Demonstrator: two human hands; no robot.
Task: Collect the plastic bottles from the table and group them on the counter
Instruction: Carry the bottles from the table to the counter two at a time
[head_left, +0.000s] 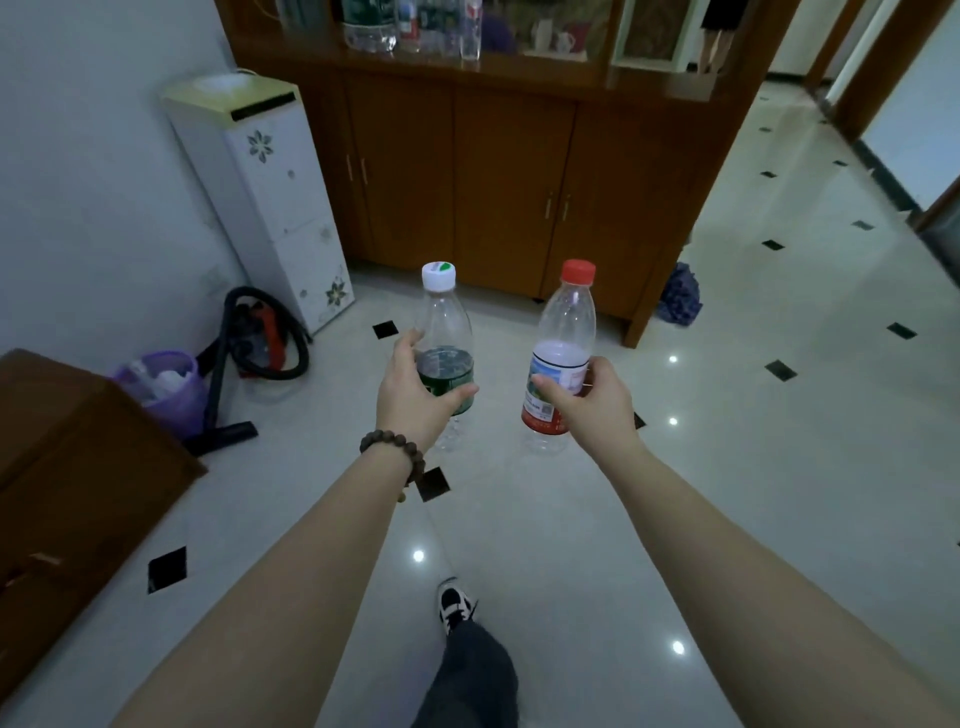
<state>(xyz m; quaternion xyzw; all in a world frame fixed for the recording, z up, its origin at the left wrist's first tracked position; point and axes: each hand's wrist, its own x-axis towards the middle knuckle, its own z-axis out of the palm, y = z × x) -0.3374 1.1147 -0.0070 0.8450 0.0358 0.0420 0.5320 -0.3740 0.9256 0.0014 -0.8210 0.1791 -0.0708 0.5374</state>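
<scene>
Clear plastic shows in both grips: the left hand (410, 400) wraps a green-labelled bottle (445, 348) with a white cap, the right hand (597, 402) clasps a red-capped bottle (561, 358), both upright above the tiled floor (753, 415). Ahead, the wooden cabinet's surface (545, 70) carries what look like more bottles (415, 26).

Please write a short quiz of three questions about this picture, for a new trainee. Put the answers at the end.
1. True or false: the left hand holds the bottle with the red cap.
2. Where do other bottles already stand? A) on the floor B) on the counter of the wooden cabinet C) in the purple bin
3. Fill in: the white-capped bottle has a ____ label.

Key: 1 false, it is in the grip of the right hand; 2 B; 3 green.
</scene>
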